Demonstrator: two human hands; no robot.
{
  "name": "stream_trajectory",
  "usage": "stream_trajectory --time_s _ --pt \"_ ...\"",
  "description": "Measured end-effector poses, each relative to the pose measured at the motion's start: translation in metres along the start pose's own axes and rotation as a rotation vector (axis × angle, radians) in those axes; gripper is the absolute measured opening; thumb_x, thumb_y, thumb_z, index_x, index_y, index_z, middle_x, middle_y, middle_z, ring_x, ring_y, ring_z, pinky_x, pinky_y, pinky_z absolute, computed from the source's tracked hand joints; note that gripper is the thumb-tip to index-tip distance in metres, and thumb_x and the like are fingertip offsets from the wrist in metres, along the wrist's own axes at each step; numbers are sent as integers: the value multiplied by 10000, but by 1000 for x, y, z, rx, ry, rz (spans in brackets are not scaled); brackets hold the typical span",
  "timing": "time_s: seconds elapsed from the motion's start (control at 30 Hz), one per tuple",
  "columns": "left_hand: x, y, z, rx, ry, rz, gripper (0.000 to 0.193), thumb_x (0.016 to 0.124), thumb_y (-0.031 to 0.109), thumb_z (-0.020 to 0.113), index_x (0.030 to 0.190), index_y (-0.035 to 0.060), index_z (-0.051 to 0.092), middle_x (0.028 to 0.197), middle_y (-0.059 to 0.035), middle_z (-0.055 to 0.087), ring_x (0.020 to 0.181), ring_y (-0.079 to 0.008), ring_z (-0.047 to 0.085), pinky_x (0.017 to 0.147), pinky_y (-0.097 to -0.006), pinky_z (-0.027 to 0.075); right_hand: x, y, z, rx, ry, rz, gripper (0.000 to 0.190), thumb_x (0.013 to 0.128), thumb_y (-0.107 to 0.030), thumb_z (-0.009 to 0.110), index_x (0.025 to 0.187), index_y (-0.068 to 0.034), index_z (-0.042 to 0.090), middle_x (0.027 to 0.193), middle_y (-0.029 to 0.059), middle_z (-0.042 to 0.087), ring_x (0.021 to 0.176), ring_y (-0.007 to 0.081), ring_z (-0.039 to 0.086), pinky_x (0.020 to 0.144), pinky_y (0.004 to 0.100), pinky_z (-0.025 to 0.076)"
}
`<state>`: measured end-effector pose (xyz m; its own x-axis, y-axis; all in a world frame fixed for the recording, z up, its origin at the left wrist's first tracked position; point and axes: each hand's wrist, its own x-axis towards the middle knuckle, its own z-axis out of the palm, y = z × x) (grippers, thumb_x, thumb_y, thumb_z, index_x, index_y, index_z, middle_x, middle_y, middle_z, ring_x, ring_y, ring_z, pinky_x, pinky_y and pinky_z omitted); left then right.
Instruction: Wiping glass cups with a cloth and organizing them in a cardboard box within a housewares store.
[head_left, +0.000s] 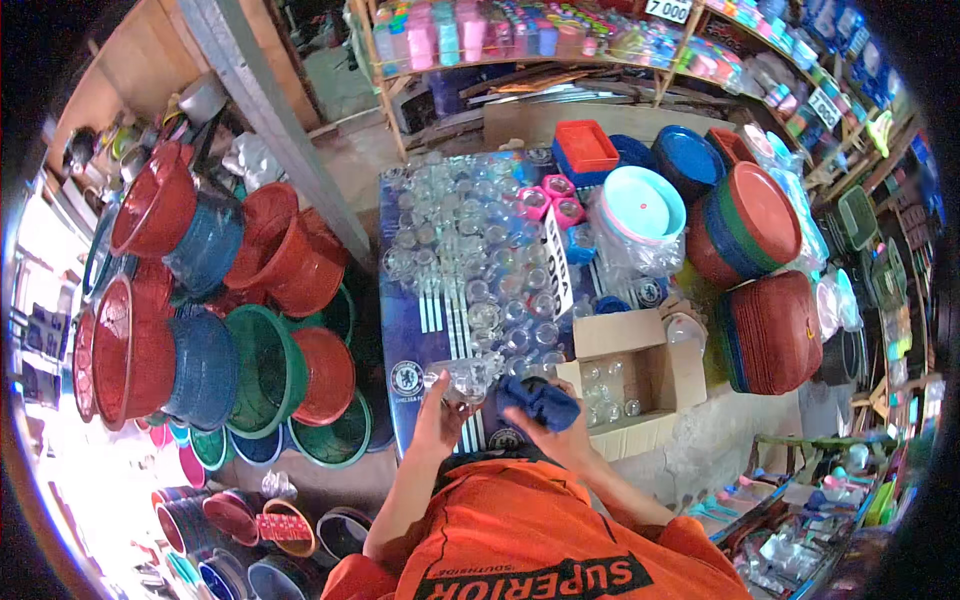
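My left hand (439, 420) grips a clear glass (466, 377) that lies tilted on its side above the table's near edge. In my right hand (559, 431) is a bunched dark blue cloth (536, 401), held just to the right of the glass and apart from it. Ahead of both hands, many clear glasses (487, 315) stand close together on the blue patterned table cover (409, 315). An open cardboard box (630, 442) sits to the right of the cloth, with several clear glasses (604, 382) inside it.
Pink-rimmed jars (556, 201), a light blue basin (643, 202) and red trays (586, 146) occupy the table's far right. Stacked brown basins (772, 334) stand right of the box. Red and green plastic baskets (262, 371) crowd the left, near a grey post (277, 127).
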<state>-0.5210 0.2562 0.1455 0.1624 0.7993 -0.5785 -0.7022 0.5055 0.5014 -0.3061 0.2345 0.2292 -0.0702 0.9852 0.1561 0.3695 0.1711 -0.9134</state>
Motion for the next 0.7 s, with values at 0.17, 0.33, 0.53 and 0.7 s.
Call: stream_trajectory --time_s 0.17,0.33,0.53,0.7 --pt "-19 16 -21 55 -62 64 576 939 279 707 1425 101 455 1206 -114 640 1086 -287 659 890 -515 593 30 26 31 261 35 203 229 956 -189 713 1069 10 712 848 1 673 761 84 568 701 284 483" --pt "-8 24 -41 476 -122 326 793 779 9 833 1457 42 423 1234 -120 631 1139 -236 641 958 -393 551 50 52 70 205 -194 295 303 975 -300 690 1134 -44 722 882 5 701 792 93 599 729 306 501" --pt "34 52 -56 609 -236 138 798 689 -68 855 1390 7 482 1349 -123 551 1258 -215 544 1073 -370 453 66 108 92 400 -608 684 477 860 -404 812 1185 -71 702 982 29 716 887 126 628 797 326 526" --pt "105 49 -87 1124 -551 415 693 615 142 867 1252 104 595 1430 -173 343 1411 -334 305 1157 -497 298 75 145 118 304 -660 439 636 718 -382 905 1191 -39 656 996 76 719 926 164 653 833 365 536"
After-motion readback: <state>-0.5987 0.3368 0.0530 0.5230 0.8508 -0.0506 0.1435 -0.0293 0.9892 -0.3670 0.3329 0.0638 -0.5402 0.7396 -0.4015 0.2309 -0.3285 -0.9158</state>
